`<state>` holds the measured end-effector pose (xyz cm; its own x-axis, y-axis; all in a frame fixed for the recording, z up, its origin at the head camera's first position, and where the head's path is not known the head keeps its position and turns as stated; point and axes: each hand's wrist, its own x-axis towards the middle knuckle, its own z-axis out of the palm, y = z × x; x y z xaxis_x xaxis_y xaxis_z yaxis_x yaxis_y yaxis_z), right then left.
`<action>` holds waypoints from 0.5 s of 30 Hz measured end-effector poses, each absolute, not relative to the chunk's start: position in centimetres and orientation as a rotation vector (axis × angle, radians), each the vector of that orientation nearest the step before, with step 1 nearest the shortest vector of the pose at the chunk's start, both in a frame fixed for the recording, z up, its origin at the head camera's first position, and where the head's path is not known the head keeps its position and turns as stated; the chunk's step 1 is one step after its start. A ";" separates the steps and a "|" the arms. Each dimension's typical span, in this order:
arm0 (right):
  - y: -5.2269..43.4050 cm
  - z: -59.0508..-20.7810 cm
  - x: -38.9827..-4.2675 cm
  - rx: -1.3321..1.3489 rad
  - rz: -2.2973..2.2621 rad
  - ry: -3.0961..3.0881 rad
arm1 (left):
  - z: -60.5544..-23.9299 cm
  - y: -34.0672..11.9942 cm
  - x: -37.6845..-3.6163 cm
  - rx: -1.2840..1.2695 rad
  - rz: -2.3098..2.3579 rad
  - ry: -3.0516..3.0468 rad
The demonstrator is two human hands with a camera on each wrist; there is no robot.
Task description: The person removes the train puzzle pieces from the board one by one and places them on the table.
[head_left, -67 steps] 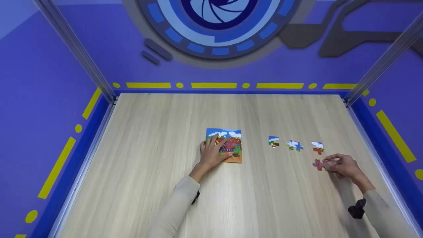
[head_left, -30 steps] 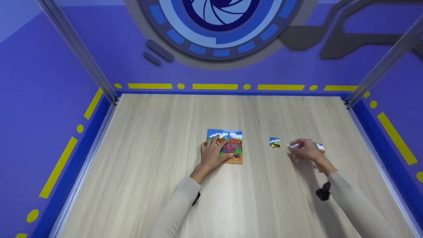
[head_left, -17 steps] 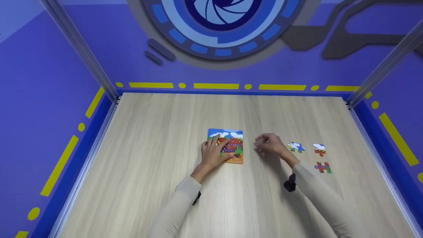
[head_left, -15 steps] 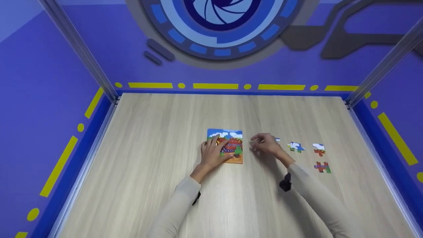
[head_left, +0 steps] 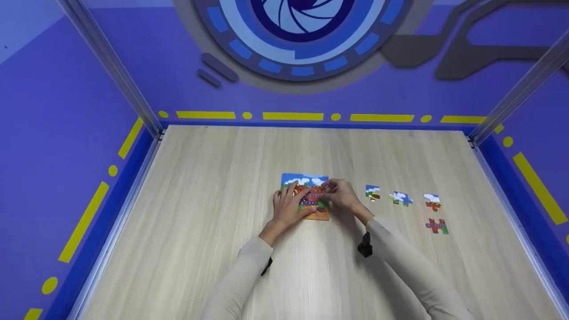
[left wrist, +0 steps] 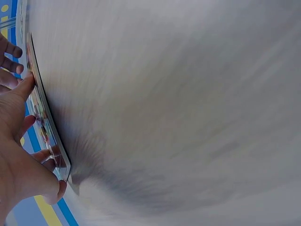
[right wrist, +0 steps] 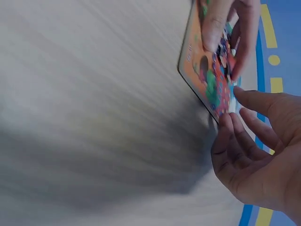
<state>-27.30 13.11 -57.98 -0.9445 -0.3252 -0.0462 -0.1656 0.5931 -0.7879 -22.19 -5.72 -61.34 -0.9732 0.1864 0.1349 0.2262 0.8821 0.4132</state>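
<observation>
- left hand (head_left: 288, 206) lies flat on the left part of the colourful square cardboard jigsaw board (head_left: 311, 212); fingers straight and spread, pressing it down, gripping nothing; in the left wrist view the fingers (left wrist: 19, 94) lie over the board's thin edge (left wrist: 49, 136)
- right hand (head_left: 340, 195) is at the board's right edge, fingertips on the picture near the far right corner; fingers bent loosely — cannot tell whether they pinch a piece; in the right wrist view the fingers (right wrist: 235, 136) are slightly curled just beside the board (right wrist: 207, 80), with nothing seen between them
- board sits mid-table on the pale wood-grain tabletop (head_left: 213, 222), between both hands
- loose pieces lie in a row to the right of the board, apart from each other: blue-white-green piece (head_left: 372, 192) nearest; blue-and-white cloud piece (head_left: 401, 198) next; white-and-red piece (head_left: 432, 201) furthest right
- red-and-green piece (head_left: 437, 226) lies nearer than the white-and-red one, just beside it
- purple walls with yellow dashes (head_left: 293, 116) enclose the table; cream sleeves on both arms
</observation>
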 end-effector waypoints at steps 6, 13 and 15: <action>11.3 -58.6 -27.1 -0.404 -1.151 2.745 | -61.5 -5.7 -22.2 -0.327 -0.664 -2.936; 9.6 -58.9 -26.8 -0.296 -1.015 2.865 | -61.4 -5.8 -22.2 -0.317 -0.641 -2.940; 9.4 -58.9 -26.8 -0.282 -0.990 2.882 | -61.3 -5.8 -22.1 -0.313 -0.630 -2.937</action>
